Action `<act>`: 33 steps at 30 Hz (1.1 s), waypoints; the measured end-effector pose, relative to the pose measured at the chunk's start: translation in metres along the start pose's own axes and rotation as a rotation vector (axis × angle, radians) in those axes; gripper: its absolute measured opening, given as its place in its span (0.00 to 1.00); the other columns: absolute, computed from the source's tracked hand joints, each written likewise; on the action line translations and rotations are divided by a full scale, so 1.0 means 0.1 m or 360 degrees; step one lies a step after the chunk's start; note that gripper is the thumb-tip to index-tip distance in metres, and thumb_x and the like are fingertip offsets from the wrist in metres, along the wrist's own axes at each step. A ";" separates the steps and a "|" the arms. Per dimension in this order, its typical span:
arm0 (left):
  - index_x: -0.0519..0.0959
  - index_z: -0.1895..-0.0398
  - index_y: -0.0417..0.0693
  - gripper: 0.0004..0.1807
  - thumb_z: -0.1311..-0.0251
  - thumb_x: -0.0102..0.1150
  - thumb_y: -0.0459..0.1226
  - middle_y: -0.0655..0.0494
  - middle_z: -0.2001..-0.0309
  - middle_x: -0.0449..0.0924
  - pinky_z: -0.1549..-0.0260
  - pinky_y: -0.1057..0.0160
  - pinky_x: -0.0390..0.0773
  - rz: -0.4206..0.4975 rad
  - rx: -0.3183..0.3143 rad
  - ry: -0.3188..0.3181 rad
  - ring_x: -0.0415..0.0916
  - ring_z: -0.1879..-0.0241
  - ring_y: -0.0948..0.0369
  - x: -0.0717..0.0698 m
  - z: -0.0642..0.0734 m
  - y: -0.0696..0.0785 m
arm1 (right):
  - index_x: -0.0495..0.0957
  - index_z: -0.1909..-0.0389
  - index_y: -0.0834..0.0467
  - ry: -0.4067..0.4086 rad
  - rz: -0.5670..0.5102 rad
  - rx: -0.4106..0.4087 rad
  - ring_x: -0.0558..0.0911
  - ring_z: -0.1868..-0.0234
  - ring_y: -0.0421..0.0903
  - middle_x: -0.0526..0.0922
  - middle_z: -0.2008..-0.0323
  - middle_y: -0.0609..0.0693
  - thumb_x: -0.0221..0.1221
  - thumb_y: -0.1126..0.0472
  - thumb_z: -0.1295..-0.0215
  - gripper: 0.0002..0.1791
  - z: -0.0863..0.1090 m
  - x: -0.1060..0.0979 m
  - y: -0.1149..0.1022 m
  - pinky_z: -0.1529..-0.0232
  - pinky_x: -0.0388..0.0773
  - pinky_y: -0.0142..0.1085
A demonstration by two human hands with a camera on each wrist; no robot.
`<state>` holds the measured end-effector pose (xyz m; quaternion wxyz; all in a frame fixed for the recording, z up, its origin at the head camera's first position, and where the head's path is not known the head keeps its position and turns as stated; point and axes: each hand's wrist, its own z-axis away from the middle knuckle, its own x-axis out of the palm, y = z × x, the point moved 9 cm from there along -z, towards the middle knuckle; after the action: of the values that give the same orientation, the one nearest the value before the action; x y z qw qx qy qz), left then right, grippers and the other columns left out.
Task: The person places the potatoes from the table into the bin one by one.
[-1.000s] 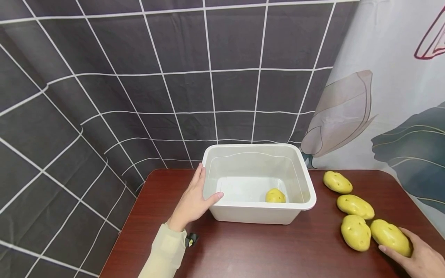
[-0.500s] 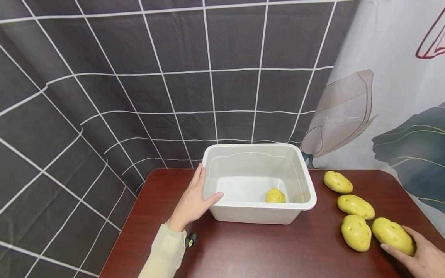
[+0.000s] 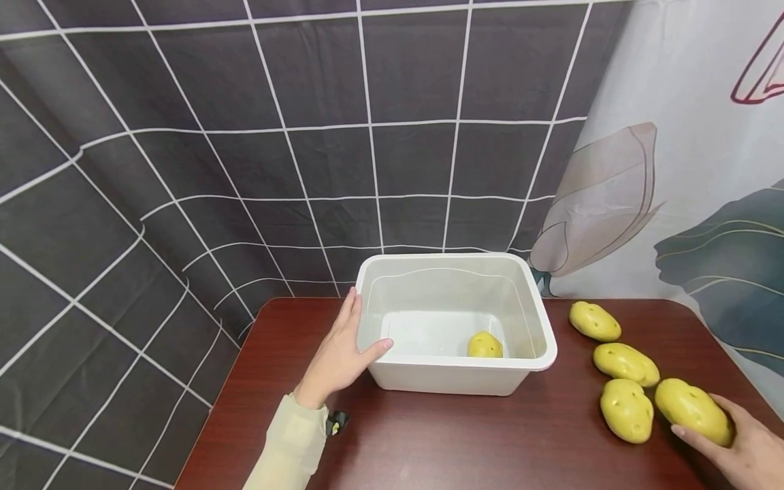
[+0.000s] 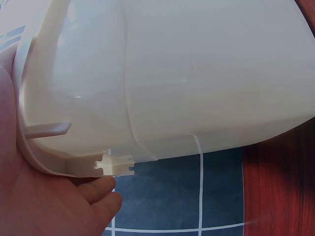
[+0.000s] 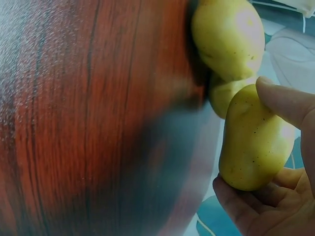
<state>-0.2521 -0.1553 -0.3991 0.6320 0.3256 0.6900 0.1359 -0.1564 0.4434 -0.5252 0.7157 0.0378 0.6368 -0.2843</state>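
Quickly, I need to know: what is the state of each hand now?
Left hand: open, resting against the white bin.
Right hand: closed, holding a yellow potato.

White tub [image 3: 444, 377] (dial centre) on red-brown table [image 3: 465, 442]; yellow potato [image 3: 485, 345] inside, toward 4 o'clock. Your left hand [image 3: 338, 357] touches the tub at 9 o'clock; your right hand [image 3: 747, 446] holds another potato [image 3: 692, 410], toward 4 o'clock, beside three loose potatoes [image 3: 626, 364].

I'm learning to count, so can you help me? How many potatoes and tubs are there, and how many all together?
Yellow potatoes: 5 (3 on the table, 1 inside the tub, 1 in the right fingers)
White tub: 1
Total: 6
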 end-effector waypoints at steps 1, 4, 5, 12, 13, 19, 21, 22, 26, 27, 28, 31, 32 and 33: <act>0.46 0.21 0.39 0.57 0.38 0.56 0.67 0.57 0.18 0.34 0.29 0.46 0.56 0.0000 0.0002 0.0002 0.41 0.21 0.55 0.00 0.00 0.00 | 0.49 0.32 0.81 0.0004 -0.0002 -0.0003 0.73 0.56 0.70 0.62 0.49 0.81 0.65 0.35 0.40 0.61 0.01 -0.01 -0.01 0.58 0.72 0.58; 0.46 0.20 0.39 0.57 0.38 0.56 0.67 0.57 0.18 0.34 0.29 0.46 0.55 -0.0002 0.0005 0.0004 0.41 0.21 0.55 0.00 0.00 0.01 | 0.49 0.31 0.81 0.0023 -0.0014 -0.0016 0.73 0.57 0.70 0.63 0.49 0.81 0.65 0.35 0.40 0.61 0.03 -0.04 -0.04 0.59 0.72 0.58; 0.46 0.20 0.39 0.57 0.38 0.56 0.67 0.56 0.18 0.34 0.29 0.46 0.55 -0.0002 0.0004 0.0005 0.41 0.21 0.55 0.00 0.00 0.01 | 0.48 0.31 0.81 0.0031 -0.0020 -0.0022 0.73 0.57 0.70 0.62 0.49 0.81 0.65 0.35 0.40 0.61 0.04 -0.06 -0.06 0.59 0.72 0.58; 0.46 0.20 0.39 0.58 0.39 0.56 0.67 0.57 0.18 0.34 0.29 0.46 0.55 0.0008 -0.0006 0.0000 0.41 0.21 0.55 0.00 0.00 0.01 | 0.49 0.31 0.80 0.0096 -0.0065 -0.0072 0.74 0.59 0.69 0.63 0.50 0.81 0.66 0.37 0.40 0.60 0.11 -0.14 -0.16 0.62 0.72 0.56; 0.46 0.20 0.39 0.58 0.39 0.57 0.66 0.57 0.18 0.34 0.29 0.45 0.55 0.0013 -0.0005 0.0001 0.41 0.21 0.54 0.00 0.00 0.01 | 0.49 0.31 0.80 0.0101 -0.0067 -0.0082 0.74 0.60 0.69 0.63 0.50 0.80 0.66 0.37 0.40 0.60 0.12 -0.14 -0.17 0.62 0.72 0.56; 0.46 0.20 0.39 0.58 0.39 0.56 0.67 0.57 0.18 0.34 0.29 0.46 0.55 0.0008 -0.0002 0.0002 0.41 0.21 0.55 0.00 0.00 0.00 | 0.51 0.32 0.80 0.0165 -0.0077 -0.0155 0.75 0.62 0.68 0.65 0.52 0.80 0.68 0.38 0.40 0.58 0.16 -0.21 -0.25 0.64 0.72 0.56; 0.46 0.20 0.39 0.58 0.39 0.56 0.67 0.57 0.18 0.34 0.28 0.47 0.55 0.0006 -0.0002 0.0001 0.41 0.21 0.55 0.01 0.00 0.00 | 0.52 0.32 0.80 0.0194 -0.0085 -0.0182 0.76 0.63 0.68 0.66 0.53 0.80 0.68 0.39 0.41 0.58 0.17 -0.24 -0.28 0.65 0.73 0.56; 0.46 0.20 0.39 0.58 0.39 0.56 0.67 0.58 0.18 0.34 0.28 0.47 0.55 0.0007 -0.0002 0.0002 0.41 0.21 0.55 0.00 0.00 0.00 | 0.52 0.32 0.80 0.0203 -0.0086 -0.0191 0.76 0.63 0.68 0.66 0.53 0.80 0.68 0.39 0.41 0.58 0.18 -0.25 -0.30 0.65 0.72 0.56; 0.46 0.20 0.39 0.57 0.39 0.56 0.66 0.58 0.18 0.34 0.29 0.46 0.55 0.0014 -0.0004 0.0002 0.42 0.21 0.55 0.00 0.00 0.00 | 0.52 0.33 0.80 0.0204 -0.0083 -0.0198 0.76 0.62 0.69 0.66 0.52 0.80 0.68 0.39 0.41 0.58 0.19 -0.26 -0.33 0.65 0.73 0.56; 0.46 0.20 0.39 0.57 0.39 0.56 0.66 0.58 0.18 0.34 0.29 0.46 0.55 0.0015 -0.0003 0.0002 0.42 0.21 0.55 0.00 0.00 0.00 | 0.52 0.33 0.80 0.0196 -0.0080 -0.0193 0.76 0.61 0.69 0.65 0.52 0.80 0.68 0.38 0.41 0.58 0.20 -0.26 -0.33 0.64 0.72 0.56; 0.46 0.20 0.39 0.57 0.39 0.56 0.67 0.58 0.18 0.34 0.29 0.46 0.55 0.0015 -0.0002 0.0001 0.42 0.21 0.55 0.00 0.00 0.00 | 0.52 0.33 0.80 0.0188 -0.0077 -0.0185 0.75 0.61 0.69 0.65 0.52 0.80 0.68 0.38 0.41 0.58 0.20 -0.25 -0.33 0.64 0.72 0.57; 0.46 0.20 0.39 0.57 0.38 0.56 0.67 0.58 0.18 0.34 0.29 0.47 0.55 0.0011 -0.0002 -0.0003 0.41 0.21 0.55 0.01 0.00 0.00 | 0.51 0.32 0.80 0.0175 -0.0082 -0.0169 0.75 0.60 0.70 0.65 0.51 0.80 0.68 0.38 0.41 0.58 0.21 -0.24 -0.33 0.62 0.72 0.57; 0.46 0.20 0.39 0.57 0.39 0.56 0.67 0.58 0.18 0.34 0.29 0.47 0.55 0.0009 -0.0003 -0.0004 0.41 0.21 0.55 0.00 0.00 0.00 | 0.51 0.32 0.80 0.0173 -0.0084 -0.0165 0.75 0.60 0.70 0.64 0.51 0.80 0.68 0.38 0.41 0.58 0.21 -0.24 -0.33 0.62 0.72 0.57; 0.46 0.20 0.39 0.57 0.39 0.56 0.67 0.58 0.18 0.34 0.29 0.47 0.55 0.0006 -0.0004 -0.0006 0.41 0.21 0.55 0.00 -0.01 -0.01 | 0.51 0.32 0.80 0.0169 -0.0085 -0.0161 0.75 0.60 0.70 0.64 0.51 0.80 0.68 0.38 0.40 0.58 0.22 -0.24 -0.33 0.62 0.72 0.57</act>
<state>-0.2528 -0.1553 -0.3997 0.6335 0.3262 0.6881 0.1372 -0.1530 0.4152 -0.4884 0.6740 -0.0004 0.6883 -0.2682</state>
